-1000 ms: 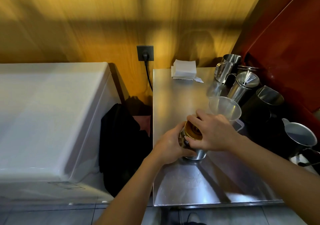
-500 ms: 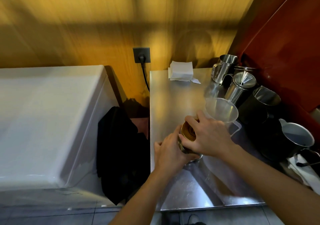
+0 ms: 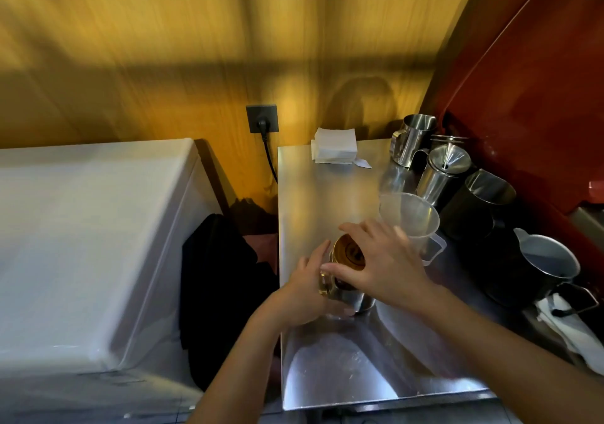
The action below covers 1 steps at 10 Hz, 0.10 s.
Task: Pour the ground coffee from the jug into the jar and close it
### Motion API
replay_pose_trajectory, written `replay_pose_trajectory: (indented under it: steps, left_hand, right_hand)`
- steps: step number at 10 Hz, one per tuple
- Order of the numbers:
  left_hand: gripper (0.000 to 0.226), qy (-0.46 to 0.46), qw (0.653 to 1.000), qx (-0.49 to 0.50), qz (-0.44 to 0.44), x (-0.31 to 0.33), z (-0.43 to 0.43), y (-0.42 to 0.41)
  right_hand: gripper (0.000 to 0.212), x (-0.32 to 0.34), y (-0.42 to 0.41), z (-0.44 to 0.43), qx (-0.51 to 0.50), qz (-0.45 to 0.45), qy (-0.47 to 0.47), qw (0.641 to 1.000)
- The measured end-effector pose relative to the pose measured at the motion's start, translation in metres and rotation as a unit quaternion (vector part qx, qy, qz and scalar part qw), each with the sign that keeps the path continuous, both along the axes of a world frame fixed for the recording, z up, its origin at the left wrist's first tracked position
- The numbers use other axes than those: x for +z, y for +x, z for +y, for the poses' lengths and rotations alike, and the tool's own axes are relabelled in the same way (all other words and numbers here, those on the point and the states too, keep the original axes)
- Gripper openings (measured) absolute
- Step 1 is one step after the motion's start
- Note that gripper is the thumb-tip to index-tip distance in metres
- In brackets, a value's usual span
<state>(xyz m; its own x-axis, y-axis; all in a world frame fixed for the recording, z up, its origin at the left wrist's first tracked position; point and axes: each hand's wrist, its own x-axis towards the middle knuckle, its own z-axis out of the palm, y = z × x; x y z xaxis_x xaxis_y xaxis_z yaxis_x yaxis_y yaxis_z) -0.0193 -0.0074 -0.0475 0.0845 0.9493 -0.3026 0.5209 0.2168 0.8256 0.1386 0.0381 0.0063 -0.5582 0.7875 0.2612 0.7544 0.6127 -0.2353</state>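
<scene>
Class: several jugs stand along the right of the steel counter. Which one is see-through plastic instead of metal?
The clear plastic measuring jug, just behind the right hand. The steel pitchers and dark jugs beside it are opaque.

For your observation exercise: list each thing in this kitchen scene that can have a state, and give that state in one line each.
Jar: upright on the counter, gripped by the left hand.
Lid: on the jar's top, under the right hand; whether sealed cannot be told.
Plastic jug: upright, looks empty.
Plug: in the socket.
Napkins: stacked.
</scene>
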Motion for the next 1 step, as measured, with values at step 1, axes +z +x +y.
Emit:
replay_pose_trajectory:
  steps: [1]
  left_hand:
    - [0.089, -0.010, 1.000, -0.015, -0.004, 0.0231, -0.0025, -0.0193]
  right_hand:
    - [0.067, 0.0115, 0.0077, 0.0121, 0.006, 0.111, -0.111, 0.988]
